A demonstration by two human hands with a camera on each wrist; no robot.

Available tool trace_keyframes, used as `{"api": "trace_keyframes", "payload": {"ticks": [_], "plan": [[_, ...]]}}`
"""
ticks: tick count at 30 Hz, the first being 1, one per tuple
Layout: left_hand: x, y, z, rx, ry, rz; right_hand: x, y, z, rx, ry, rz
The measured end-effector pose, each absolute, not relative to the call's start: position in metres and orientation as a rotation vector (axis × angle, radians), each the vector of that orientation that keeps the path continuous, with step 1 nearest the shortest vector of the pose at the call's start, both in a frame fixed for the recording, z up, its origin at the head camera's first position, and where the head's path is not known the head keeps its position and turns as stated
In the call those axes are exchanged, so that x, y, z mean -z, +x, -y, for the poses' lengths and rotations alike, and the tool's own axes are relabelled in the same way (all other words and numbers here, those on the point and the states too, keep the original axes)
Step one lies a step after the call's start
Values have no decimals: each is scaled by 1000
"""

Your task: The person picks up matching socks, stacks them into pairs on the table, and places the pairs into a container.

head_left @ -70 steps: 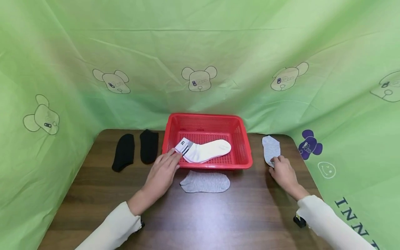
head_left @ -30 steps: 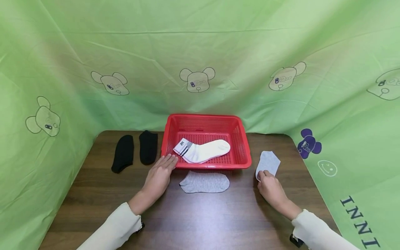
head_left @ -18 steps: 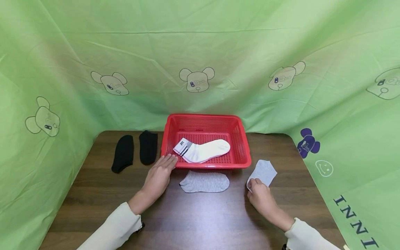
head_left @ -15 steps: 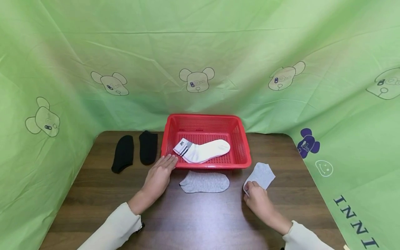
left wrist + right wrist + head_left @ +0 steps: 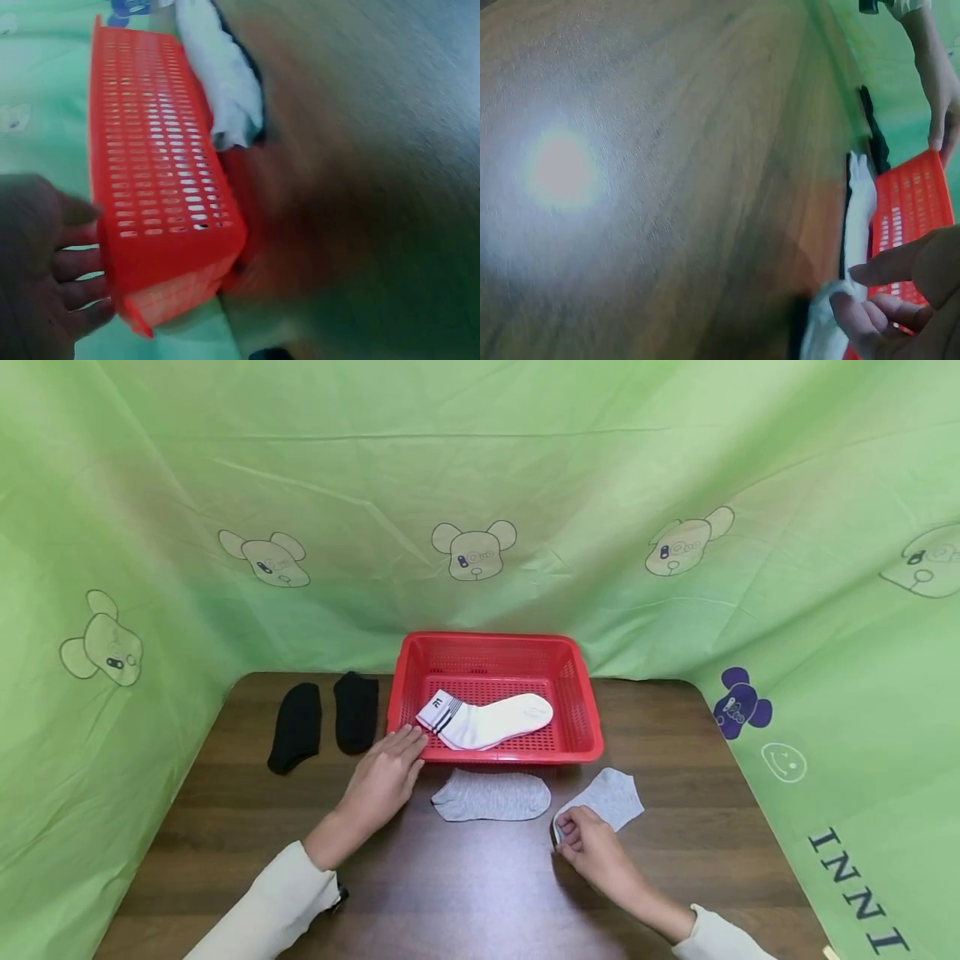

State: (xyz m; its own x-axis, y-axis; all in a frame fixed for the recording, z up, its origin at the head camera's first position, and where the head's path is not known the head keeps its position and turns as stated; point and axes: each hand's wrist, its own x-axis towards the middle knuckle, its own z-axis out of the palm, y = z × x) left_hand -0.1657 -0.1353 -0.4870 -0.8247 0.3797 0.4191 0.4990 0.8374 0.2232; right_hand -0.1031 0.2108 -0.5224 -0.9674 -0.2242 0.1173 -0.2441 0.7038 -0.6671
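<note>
Two pale sleeves (image 5: 262,902) come in from the near side, a stretch of tabletop (image 5: 465,902) between them. The right hand (image 5: 600,852) has its fingers clamped on the rounded end of one gray sock (image 5: 613,797), which slants away to the right, well short of the right edge. Just beside the pinched end, a second gray sock (image 5: 491,796) lies sideways along the front of the one red basket (image 5: 502,758). The left hand (image 5: 382,777) rests on the basket's near left corner, fingers nearly straight and side by side across the rim. The basket blocks the middle of the far side; in it lie white socks (image 5: 510,722), layered so that I cannot tell how many. To its left are two black socks (image 5: 296,727), with wood showing out to the left edge. A green curtain (image 5: 480,460) walls the left, far and right edges, printed with five outlined bears (image 5: 476,552), one purple bear (image 5: 741,706) and one smiley (image 5: 784,762).
</note>
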Motion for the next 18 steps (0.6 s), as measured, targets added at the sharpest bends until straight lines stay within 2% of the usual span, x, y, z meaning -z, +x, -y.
{"api": "trace_keyframes", "payload": {"ticks": [4,8,13,18], "plan": [[483,-157,120,589,-751,2500,516,-113,-226,-976,391,2827],[488,-135,84,751,-801,2433,515,-131,-253,-814,369,2805],[504,-113,33,1164,-672,2634,529,-161,-289,-697,373,2742],[519,-114,-3,1480,-533,2817,535,-179,-310,-653,472,2765]]}}
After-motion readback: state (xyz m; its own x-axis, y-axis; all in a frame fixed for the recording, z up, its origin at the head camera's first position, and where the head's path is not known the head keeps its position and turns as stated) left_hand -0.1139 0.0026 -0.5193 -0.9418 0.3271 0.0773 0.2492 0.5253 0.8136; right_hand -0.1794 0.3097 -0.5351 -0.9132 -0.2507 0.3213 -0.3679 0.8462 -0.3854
